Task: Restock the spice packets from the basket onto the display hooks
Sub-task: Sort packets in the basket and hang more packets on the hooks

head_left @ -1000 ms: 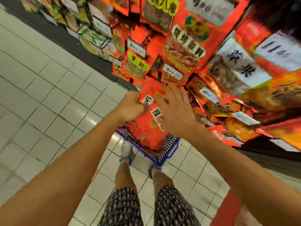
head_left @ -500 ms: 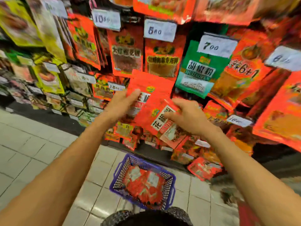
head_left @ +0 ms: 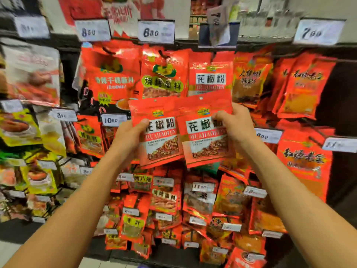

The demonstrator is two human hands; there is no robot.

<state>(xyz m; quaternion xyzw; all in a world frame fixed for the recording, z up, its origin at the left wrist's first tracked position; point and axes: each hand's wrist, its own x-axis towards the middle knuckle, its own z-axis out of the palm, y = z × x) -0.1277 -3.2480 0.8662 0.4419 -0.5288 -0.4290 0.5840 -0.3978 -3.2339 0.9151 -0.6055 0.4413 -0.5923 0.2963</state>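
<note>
You hold two matching red spice packets: one packet (head_left: pixel 160 138) in your left hand (head_left: pixel 127 140), the other packet (head_left: pixel 204 136) in your right hand (head_left: pixel 234 124). Four price tags (head_left: pixel 156 31) line the top rail. Hanging packets (head_left: pixel 210 78) are too many and blurred to count.

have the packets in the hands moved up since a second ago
Yes. The two packets rose from just above the floor basket to the upper display row, just below the hanging matching packet.
</note>
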